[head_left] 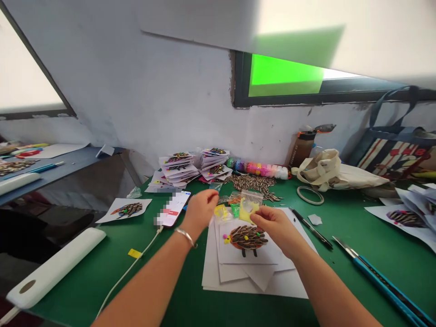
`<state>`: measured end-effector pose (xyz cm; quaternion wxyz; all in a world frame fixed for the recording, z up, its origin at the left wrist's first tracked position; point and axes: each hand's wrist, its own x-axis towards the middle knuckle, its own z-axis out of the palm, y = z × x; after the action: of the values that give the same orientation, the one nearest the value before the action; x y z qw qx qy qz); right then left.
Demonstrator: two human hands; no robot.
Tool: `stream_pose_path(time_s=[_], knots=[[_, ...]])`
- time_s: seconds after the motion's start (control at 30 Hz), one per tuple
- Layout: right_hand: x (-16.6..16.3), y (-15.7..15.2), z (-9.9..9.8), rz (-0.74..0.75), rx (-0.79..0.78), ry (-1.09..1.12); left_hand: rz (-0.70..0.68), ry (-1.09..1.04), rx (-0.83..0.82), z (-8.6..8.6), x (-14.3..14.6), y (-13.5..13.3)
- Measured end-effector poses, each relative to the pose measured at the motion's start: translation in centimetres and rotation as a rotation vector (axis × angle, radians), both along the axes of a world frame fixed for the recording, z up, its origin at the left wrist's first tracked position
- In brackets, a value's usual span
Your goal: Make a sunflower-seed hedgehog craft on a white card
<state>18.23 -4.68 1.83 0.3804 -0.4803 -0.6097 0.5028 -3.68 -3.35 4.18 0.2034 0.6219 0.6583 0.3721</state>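
A card with a hedgehog made of striped sunflower seeds point(250, 237), dotted with pink, yellow and green bits, lies on stacked white paper point(231, 274). My right hand point(274, 225) is closed at the card's upper right, thumb and fingers pinching a small clear bag with yellow stuff point(245, 210) in it. Left of that, my left hand point(201, 208) is raised with its fingers curled together; whatever they hold is too small to make out. Small plastic bags with yellow point(221, 212) and green point(235, 209) contents lie between my hands.
A charging phone point(174, 209) lies beside my left wrist. Behind are stacked seed cards point(179, 169), loose sunflower seeds point(254, 184) and a row of coloured tubs point(260, 169). To the right are a pen point(311, 228), tape roll point(309, 195) and blue craft knife point(378, 277). A white power strip point(57, 268) is left.
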Motion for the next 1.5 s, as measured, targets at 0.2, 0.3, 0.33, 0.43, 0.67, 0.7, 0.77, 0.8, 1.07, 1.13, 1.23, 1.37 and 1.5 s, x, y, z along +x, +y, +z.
stream_pose_path(time_s=[0.2, 0.3, 0.33, 0.43, 0.67, 0.7, 0.77, 0.8, 1.07, 1.13, 1.23, 1.37, 1.5], knots=[[-0.8, 0.3, 0.1, 0.048, -0.066, -0.037, -0.020, 0.583, -0.070, 0.9, -4.2, 9.6], [-0.3, 0.5, 0.1, 0.007, -0.040, -0.078, -0.038, 0.772, -0.101, -0.5, -4.4, 12.4], [0.0, 0.6, 0.1, -0.009, -0.033, -0.088, -0.046, 0.819, -0.107, -1.0, -4.3, 13.1], [0.8, 0.8, 0.0, -0.043, -0.030, -0.087, -0.072, 0.925, -0.123, -2.2, -4.1, 14.3], [1.1, 0.6, 0.1, -0.026, -0.050, -0.104, -0.072, 1.062, -0.176, -2.2, -5.7, 14.5], [0.9, 0.6, 0.0, -0.027, -0.045, -0.105, -0.070, 1.076, -0.180, -2.0, -6.1, 14.2], [0.5, 0.5, -0.2, -0.027, -0.035, -0.095, -0.068, 1.100, -0.184, -1.5, -6.6, 13.8], [0.3, 0.6, -0.3, -0.029, -0.034, -0.089, -0.065, 1.110, -0.187, -1.4, -6.8, 13.6], [-0.1, 1.1, -0.7, -0.031, -0.040, -0.122, -0.072, 1.068, -0.188, -2.3, -7.1, 15.6], [0.1, 1.2, -0.6, -0.035, -0.048, -0.135, -0.072, 1.020, -0.176, -2.3, -7.0, 16.0], [0.5, 1.2, -0.6, -0.035, -0.028, -0.144, -0.066, 0.930, -0.151, -1.3, -7.0, 15.4], [-0.1, 1.3, -0.9, -0.044, 0.021, -0.161, -0.059, 0.755, -0.098, 1.6, -7.5, 12.1], [-2.5, 1.7, -1.3, -0.063, 0.000, -0.131, -0.095, 0.483, -0.063, 4.1, -7.5, 6.9]])
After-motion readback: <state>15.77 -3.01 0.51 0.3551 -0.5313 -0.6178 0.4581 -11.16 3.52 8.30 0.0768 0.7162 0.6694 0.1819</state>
